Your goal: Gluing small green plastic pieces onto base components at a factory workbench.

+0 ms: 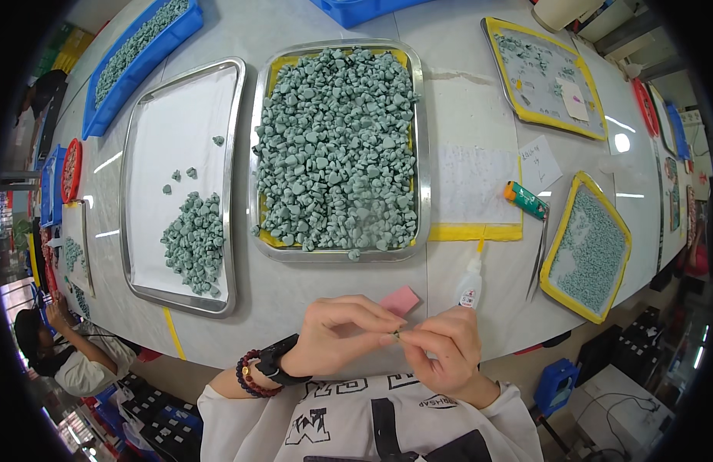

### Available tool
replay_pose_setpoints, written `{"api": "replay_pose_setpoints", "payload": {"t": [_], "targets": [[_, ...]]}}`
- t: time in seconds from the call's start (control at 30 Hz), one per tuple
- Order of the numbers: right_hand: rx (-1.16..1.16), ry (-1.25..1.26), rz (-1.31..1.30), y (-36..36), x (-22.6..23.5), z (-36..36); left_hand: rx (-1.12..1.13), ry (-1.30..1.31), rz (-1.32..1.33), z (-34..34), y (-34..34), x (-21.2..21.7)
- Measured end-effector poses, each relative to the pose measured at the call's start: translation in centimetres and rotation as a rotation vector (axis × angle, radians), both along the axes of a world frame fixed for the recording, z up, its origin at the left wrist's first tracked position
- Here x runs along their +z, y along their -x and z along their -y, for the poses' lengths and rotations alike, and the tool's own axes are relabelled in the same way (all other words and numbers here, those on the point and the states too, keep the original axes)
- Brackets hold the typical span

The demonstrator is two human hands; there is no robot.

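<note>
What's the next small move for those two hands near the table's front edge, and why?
I'd probably shift the left hand and right hand slightly forward over the table: their fingertips meet at a tiny piece near the front edge, so a slip might send it off.

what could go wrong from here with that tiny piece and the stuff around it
The small piece, pinched between the fingertips of the left hand and right hand, might slip.
The right hand could knock the white bottle just beyond it.
Green stones heaped in the middle tray could spill; one sits at its near rim.
</note>
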State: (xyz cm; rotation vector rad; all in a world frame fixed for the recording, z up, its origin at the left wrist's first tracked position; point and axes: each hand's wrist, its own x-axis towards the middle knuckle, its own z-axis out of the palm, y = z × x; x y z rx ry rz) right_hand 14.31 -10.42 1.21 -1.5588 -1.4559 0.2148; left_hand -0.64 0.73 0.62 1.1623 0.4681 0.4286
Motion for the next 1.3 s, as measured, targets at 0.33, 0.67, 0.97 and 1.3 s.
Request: {"api": "replay_pose_setpoints", "payload": {"t": [0.33, 0.67, 0.97, 1.3], "targets": [[0.06, 0.038, -0.094, -1.1, 0.8, -0.3, -0.019, 0.114, 0.022, 0.1, -0.1, 0.0], [0.054, 0.062, 0.002, -1.0, 0.8, -0.5, -0.002, -0.016, 0.009, 0.0, -0.1, -0.1], [0.066, 0.071, -0.035, -1.4, 1.4, -0.5, -0.037, 0.012, 0.039, -0.2, -0.2, 0.2], [0.064, 0.099, -0.067, -1.2, 1.3, -0.4, -0.013, 0.137, 0.084, 0.2, 0.0, -0.2]]}}
